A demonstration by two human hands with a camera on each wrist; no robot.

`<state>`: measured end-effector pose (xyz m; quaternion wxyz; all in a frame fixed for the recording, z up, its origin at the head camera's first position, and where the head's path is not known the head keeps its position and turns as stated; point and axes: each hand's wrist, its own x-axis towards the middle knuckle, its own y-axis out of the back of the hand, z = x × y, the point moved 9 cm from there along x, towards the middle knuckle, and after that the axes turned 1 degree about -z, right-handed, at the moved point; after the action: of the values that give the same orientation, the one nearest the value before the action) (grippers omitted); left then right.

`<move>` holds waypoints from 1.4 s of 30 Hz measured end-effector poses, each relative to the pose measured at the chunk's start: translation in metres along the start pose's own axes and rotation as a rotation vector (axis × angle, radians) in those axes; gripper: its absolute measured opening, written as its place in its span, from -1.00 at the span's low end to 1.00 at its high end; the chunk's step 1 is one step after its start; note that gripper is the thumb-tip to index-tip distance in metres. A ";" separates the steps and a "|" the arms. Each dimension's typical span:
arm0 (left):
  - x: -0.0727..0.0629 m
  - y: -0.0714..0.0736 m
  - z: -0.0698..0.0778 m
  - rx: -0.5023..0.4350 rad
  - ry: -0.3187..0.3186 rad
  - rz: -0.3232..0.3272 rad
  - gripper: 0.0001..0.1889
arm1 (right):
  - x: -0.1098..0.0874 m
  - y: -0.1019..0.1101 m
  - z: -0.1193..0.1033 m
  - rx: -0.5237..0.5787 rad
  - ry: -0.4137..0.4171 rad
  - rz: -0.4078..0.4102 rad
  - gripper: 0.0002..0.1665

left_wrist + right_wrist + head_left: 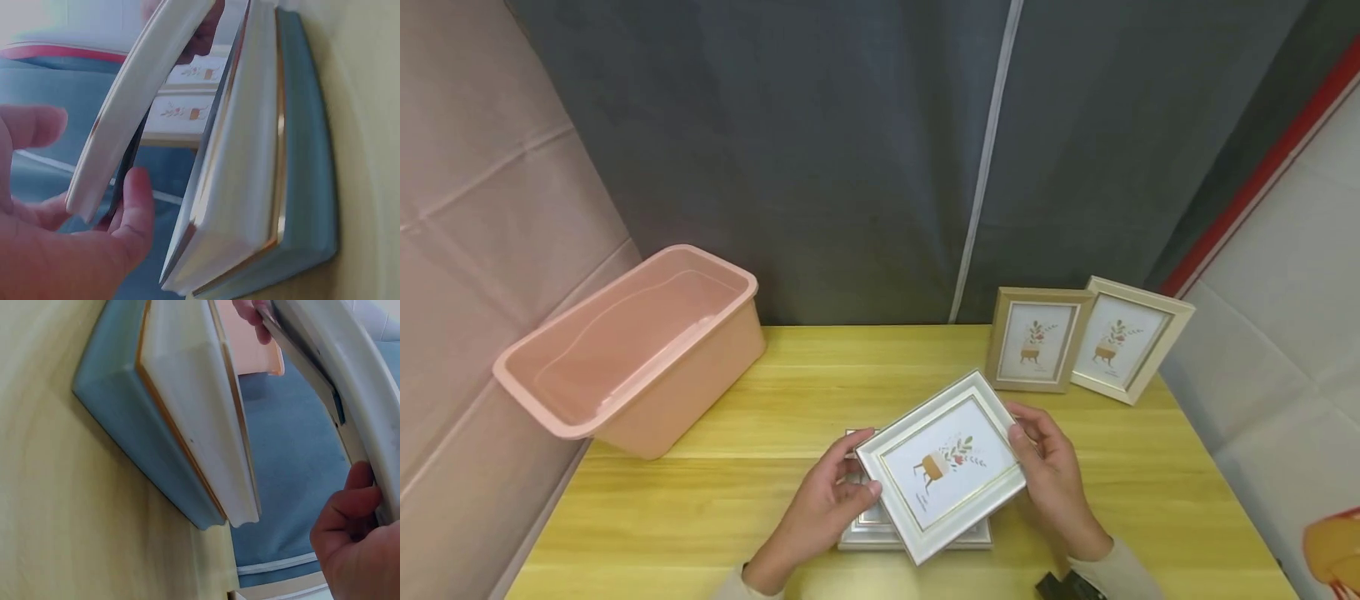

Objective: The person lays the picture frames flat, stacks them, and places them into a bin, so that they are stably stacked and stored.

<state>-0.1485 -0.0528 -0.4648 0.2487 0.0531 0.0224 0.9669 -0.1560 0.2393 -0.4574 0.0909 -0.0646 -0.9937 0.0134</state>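
Observation:
A silver-white picture frame (951, 467) is tilted between both hands, its plant-pot print facing up. My left hand (827, 500) holds its left edge, with the thumb near the front and fingers behind. At the right edge, my right hand (1054, 475) grips it with the thumb on the front and fingers curled behind. Below it, a white frame (244, 144) lies stacked on a bluish frame (306, 144) on the table. The held frame hides most of this stack in the head view.
A tan frame (1071, 342) and a cream frame (1180, 321) stand upright at the table's back right, overlapping slightly. A pink plastic bin (677, 392) sits at the back left. A dark curtain (812, 167) hangs behind the wooden table (685, 508).

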 end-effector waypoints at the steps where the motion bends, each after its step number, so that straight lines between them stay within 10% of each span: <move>1: 0.000 0.000 -0.002 -0.018 0.022 0.022 -0.27 | 0.000 0.000 0.002 0.017 -0.010 0.008 -0.61; 10: -0.004 -0.001 -0.010 -0.082 0.103 0.205 -0.06 | -0.004 -0.001 0.009 0.062 -0.077 0.079 -0.57; 23: -0.005 0.003 -0.010 -0.107 0.131 0.247 -0.01 | -0.005 -0.006 0.011 0.088 -0.102 0.042 -0.52; 42: -0.004 0.027 -0.010 0.054 0.135 0.296 -0.17 | -0.008 -0.009 0.008 -0.250 -0.039 -0.176 -0.46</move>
<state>-0.1586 -0.0785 -0.4733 0.0997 -0.0028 0.0570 0.9934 -0.1505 0.2291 -0.4666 0.0638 0.0122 -0.9910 -0.1173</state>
